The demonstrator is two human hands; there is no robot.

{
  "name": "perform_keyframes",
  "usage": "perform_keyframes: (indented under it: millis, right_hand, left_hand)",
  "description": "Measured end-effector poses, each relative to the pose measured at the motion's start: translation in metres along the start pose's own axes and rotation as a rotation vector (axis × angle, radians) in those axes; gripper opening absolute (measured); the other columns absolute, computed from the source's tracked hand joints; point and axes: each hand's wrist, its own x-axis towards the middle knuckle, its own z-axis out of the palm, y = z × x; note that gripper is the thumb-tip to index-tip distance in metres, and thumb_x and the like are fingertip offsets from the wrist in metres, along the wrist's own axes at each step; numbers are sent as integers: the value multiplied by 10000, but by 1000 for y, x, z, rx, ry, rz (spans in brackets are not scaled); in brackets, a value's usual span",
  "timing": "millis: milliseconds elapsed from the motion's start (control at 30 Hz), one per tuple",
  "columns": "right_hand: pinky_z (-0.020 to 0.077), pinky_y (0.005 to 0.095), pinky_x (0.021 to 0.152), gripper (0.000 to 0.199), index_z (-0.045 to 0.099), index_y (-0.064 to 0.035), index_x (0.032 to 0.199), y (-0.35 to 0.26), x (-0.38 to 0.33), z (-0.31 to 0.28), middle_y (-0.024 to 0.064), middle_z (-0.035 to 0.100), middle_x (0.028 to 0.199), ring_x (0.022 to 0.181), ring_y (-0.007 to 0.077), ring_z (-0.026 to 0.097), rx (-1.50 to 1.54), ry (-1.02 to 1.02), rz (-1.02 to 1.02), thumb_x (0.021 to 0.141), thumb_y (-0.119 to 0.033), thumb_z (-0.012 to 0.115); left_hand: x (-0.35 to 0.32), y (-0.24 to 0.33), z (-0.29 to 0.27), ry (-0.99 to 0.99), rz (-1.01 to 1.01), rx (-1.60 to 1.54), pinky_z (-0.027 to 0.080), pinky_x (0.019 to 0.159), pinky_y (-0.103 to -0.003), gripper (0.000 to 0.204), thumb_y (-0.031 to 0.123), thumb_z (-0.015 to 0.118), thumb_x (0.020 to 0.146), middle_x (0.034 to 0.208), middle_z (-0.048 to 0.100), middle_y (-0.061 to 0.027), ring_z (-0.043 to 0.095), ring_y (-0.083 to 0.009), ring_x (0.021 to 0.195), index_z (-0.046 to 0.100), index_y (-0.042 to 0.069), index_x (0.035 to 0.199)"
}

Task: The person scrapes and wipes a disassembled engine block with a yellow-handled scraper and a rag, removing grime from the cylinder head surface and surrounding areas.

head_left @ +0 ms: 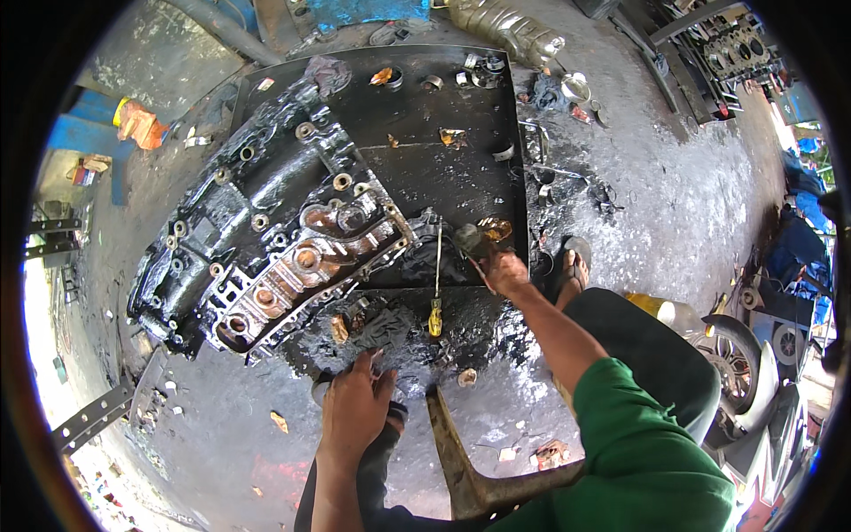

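My right hand [507,273] is closed near the front right corner of a black oily metal tray [425,173]. A thin reddish piece and a dark rounded lump [467,238] show at its fingertips; what it grips is unclear. Just beyond lies a crumpled brownish-orange piece [498,230]. Lower left, my left hand [355,403] has its fingers drawn together beside a dark rag [386,330]; anything inside them is too small to name. Between the hands, a long screwdriver with a yellow handle [435,319] rests across the tray's front edge. A large oily engine casting [306,257] covers the tray's left side.
Curved metal shells [483,73] and a grey rag [328,75] lie toward the tray's far side. Loose metal parts [558,182] litter the floor at right. A low stool-like frame [456,465] stands near my legs. A motorcycle wheel [734,363] is at the right.
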Motion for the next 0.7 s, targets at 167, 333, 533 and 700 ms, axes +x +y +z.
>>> perform_keyframes:
  millis: [167, 333, 533, 700]
  right_hand:
    - [541, 371, 872, 291, 734, -130, 1013, 9, -7, -34, 115, 703, 1095, 1036, 264, 672, -350, -77, 78, 904, -347, 573]
    - [533, 392, 894, 285, 721, -109, 1027, -27, -12, -3, 121, 695, 1106, 1049, 303, 658, -300, -143, -65, 897, -275, 529]
    - [435, 425, 1037, 446, 565, -146, 1309, -73, -4, 8, 175, 630, 1213, 1171, 335, 572, -237, -240, -223, 943, -397, 516]
    - [444, 426, 1024, 417, 563, -217, 1321, -135, 3, 24, 155, 630, 1212, 1163, 331, 574, -48, -143, -225, 973, -423, 463]
  left_hand:
    - [3, 8, -6, 62, 66, -12, 510, 779, -483, 393, 273, 613, 909, 955, 677, -256, 652, -422, 906, 573, 16, 1204]
    - [6, 7, -6, 36, 66, 50, 509, 775, -479, 392, 273, 618, 906, 928, 678, -245, 657, -410, 881, 582, 6, 1190]
    - [6, 4, -2, 30, 102, 80, 511, 794, -492, 378, 274, 617, 905, 934, 669, -247, 648, -416, 902, 583, 3, 1167]
    - [10, -5, -4, 57, 92, 122, 506, 749, -491, 388, 277, 619, 901, 883, 679, -246, 657, -422, 862, 587, -24, 1145]
